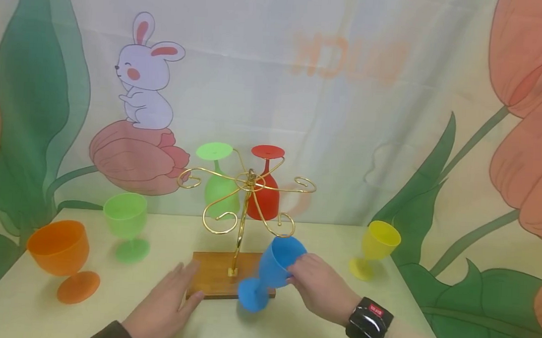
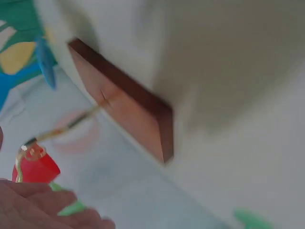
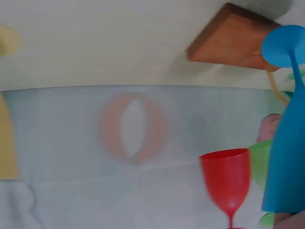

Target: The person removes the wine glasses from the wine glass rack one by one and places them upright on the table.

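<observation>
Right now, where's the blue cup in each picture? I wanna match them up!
Head: the blue cup is just below and right of the middle, in the right hand.
Left wrist: upper left, cut off by the edge.
Right wrist: along the right edge.
Shared landmark: the wooden base.

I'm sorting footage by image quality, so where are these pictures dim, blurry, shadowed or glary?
Head view: bright, fairly even light, with glints on the gold rack and glare on the right black wristband; left wrist view: dimmer, a broad soft shadow on the tabletop, the wooden base slightly blurred; right wrist view: also dimmer, the pinkish ring blurry, the red goblet crisper.
</observation>
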`<state>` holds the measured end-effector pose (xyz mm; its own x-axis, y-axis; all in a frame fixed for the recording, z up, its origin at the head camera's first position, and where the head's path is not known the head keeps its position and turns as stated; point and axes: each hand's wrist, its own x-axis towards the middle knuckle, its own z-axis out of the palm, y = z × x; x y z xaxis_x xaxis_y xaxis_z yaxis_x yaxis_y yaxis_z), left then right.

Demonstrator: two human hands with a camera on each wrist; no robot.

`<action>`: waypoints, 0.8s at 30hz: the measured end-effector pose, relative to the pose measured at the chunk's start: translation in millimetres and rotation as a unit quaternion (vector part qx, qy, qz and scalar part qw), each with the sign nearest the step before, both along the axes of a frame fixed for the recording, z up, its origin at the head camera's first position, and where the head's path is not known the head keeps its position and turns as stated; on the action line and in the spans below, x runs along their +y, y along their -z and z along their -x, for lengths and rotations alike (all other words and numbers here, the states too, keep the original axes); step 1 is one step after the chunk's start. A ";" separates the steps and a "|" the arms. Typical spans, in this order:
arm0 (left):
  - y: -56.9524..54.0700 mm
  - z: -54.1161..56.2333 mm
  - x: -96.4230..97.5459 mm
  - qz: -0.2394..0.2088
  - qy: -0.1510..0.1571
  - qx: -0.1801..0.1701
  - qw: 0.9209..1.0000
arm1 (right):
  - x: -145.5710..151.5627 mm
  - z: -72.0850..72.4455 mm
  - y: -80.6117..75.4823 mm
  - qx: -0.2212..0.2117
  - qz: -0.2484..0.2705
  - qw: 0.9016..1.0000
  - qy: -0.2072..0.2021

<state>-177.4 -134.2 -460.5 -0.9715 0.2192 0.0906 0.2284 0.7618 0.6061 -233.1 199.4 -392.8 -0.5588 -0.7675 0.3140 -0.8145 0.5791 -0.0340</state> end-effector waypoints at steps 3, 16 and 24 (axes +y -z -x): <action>5.1 5.4 -13.6 0.101 -0.015 0.124 0.987 | 24.0 4.6 0.9 -0.024 -0.006 0.997 0.071; 16.6 19.5 -59.5 0.135 -0.073 0.143 0.978 | 138.0 7.3 14.7 -0.019 -0.062 0.971 0.229; 16.2 18.9 -59.0 0.131 -0.074 0.139 0.979 | 173.5 5.0 11.1 0.005 -0.066 0.967 0.248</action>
<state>-196.4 -193.2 -476.7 -0.9399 0.1291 0.3162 0.2323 0.9203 0.3149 -238.1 372.9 -403.9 -0.8656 -0.4400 0.2389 -0.4361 0.8970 0.0721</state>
